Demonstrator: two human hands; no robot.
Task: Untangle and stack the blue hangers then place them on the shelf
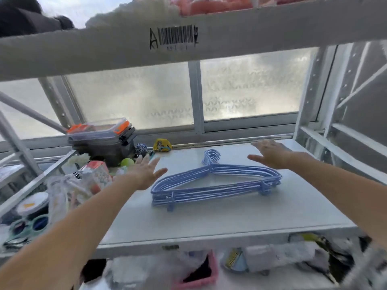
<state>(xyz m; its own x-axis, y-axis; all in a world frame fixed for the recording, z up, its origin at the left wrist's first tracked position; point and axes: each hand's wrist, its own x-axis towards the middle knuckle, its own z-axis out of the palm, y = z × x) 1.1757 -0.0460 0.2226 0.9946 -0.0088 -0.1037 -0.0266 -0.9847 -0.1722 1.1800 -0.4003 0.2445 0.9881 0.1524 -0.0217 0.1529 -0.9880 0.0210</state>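
Several blue hangers (215,181) lie in one neat stack on the white shelf (219,218), hooks pointing away toward the window. My left hand (144,171) hovers just left of the stack with fingers spread, holding nothing. To the right of the hooks, my right hand (270,154) is also spread flat above the shelf and touches no hanger.
Clutter fills the shelf's left side: a grey box with a clear orange-latched lid (102,139), a yellow pouch (162,145), a green ball (127,162), packets and jars. An upper shelf beam with a barcode (176,36) hangs overhead. Bins sit on the shelf below.
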